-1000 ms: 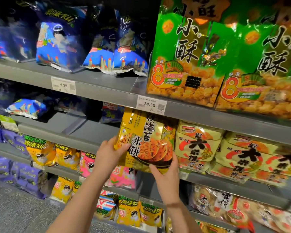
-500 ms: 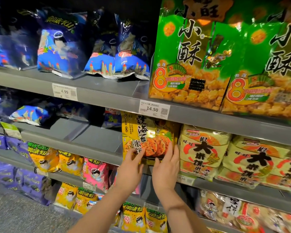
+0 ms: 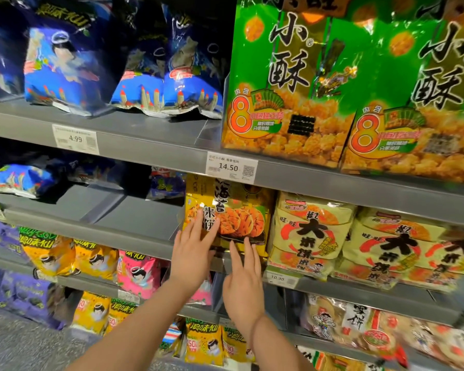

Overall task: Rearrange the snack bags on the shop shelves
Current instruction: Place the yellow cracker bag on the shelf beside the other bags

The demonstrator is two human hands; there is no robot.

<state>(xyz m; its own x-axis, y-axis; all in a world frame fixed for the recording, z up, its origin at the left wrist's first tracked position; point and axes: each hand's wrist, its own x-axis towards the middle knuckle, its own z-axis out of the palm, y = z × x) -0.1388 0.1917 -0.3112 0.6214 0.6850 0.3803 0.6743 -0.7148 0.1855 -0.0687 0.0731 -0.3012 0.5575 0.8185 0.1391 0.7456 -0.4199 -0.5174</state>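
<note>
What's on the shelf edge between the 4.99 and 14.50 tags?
Nothing: head view shows bare shelf edge from 4.99 tag to 14.50 tag.

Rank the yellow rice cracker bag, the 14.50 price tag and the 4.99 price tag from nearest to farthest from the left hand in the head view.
1. yellow rice cracker bag: right in front of the left hand, whose fingertips touch it.
2. 14.50 price tag: on the shelf edge just above that bag.
3. 4.99 price tag: same shelf edge, far off to the left.

shop, seemingly: price tags (image 3: 232, 167), snack shelves (image 3: 150, 145)
</note>
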